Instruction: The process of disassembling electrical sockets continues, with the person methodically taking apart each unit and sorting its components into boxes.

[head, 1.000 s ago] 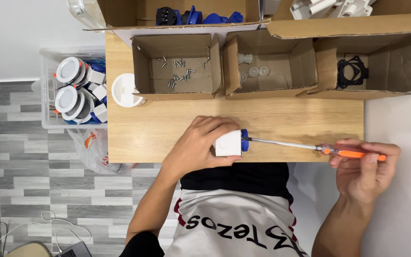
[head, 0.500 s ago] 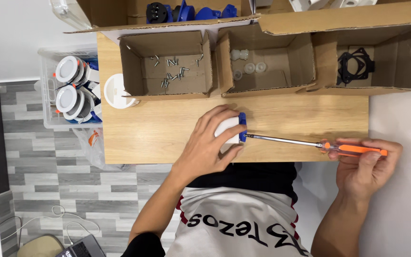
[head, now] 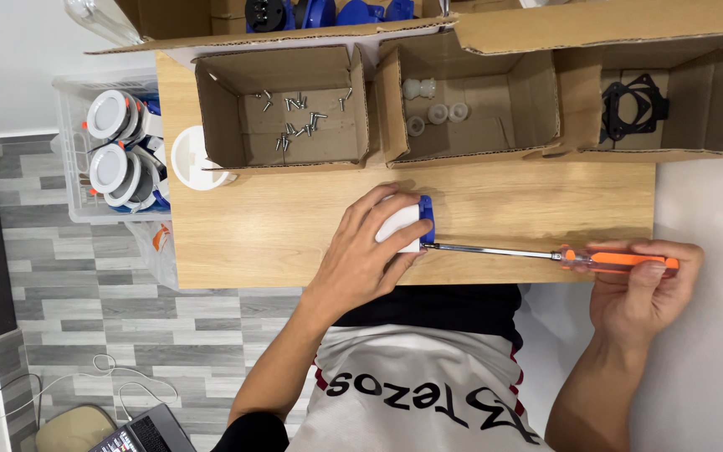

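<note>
- Grey plank floor [head: 69, 276] fills the 9 o'clock side, and a white wall runs along the 3 o'clock edge.
- Wooden table [head: 294, 226] lies across the middle, its near edge against the person's white shirt [head: 412, 385] at 6 o'clock.
- Three open cardboard boxes stand in a row along the table's 12 o'clock edge: the screw box [head: 219, 125] at 11 o'clock holds loose screws [head: 299, 117]; the middle box [head: 537, 109] holds small white parts [head: 437, 113]; the right box [head: 713, 109] at 1 o'clock holds a black frame [head: 633, 105].
- Clear bin [head: 73, 184] at 10 o'clock, off the table's edge, is packed with round white fittings [head: 110, 142].
- White cup [head: 194, 159] sits on the table just beside the screw box, at its 8 o'clock corner.
- Left hand [head: 361, 259] is closed over a white-and-blue part [head: 407, 224] at the table's centre, pressing it to the wood.
- Right hand [head: 646, 289] at 3 o'clock, past the table's corner, is curled around the orange handle of a screwdriver [head: 546, 254].
- Screwdriver shaft lies level along the table's near edge, its tip touching the part at the blue end.
- Laptop [head: 144, 431] corner and thin cables lie on the floor at 7 o'clock.
</note>
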